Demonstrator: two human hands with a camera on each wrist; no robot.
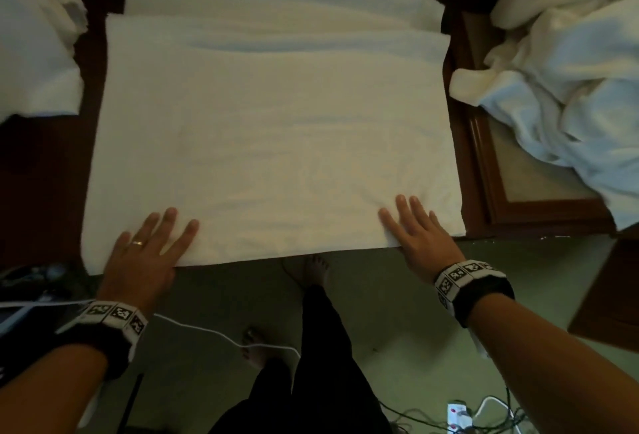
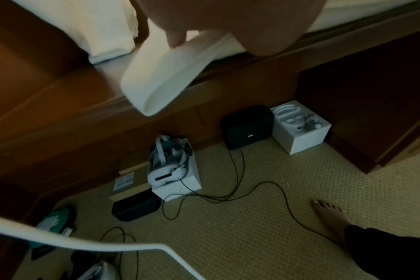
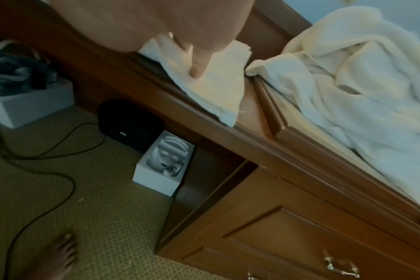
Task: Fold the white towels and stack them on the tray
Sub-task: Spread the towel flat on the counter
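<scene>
A large white towel [image 1: 269,143] lies spread flat on the dark wooden table [image 1: 93,53], with a fold line across its far part. My left hand [image 1: 148,250] rests flat on its near left corner, fingers straight and spread. My right hand [image 1: 418,229] presses flat on the near right corner. In the left wrist view the towel's corner [image 2: 161,75] hangs over the table edge below my left hand [image 2: 178,37]. One straight finger [image 3: 199,70] of the right hand pushes down on the towel [image 3: 218,91]. The wooden tray [image 1: 484,157] stands to the right.
A heap of crumpled white towels [image 1: 570,70] covers most of the tray and overhangs it. More white cloth [image 1: 34,53] lies at the far left. Under the table are boxes [image 2: 300,128], a headset [image 2: 165,164], and cables [image 2: 240,189] beside my bare feet [image 1: 314,267].
</scene>
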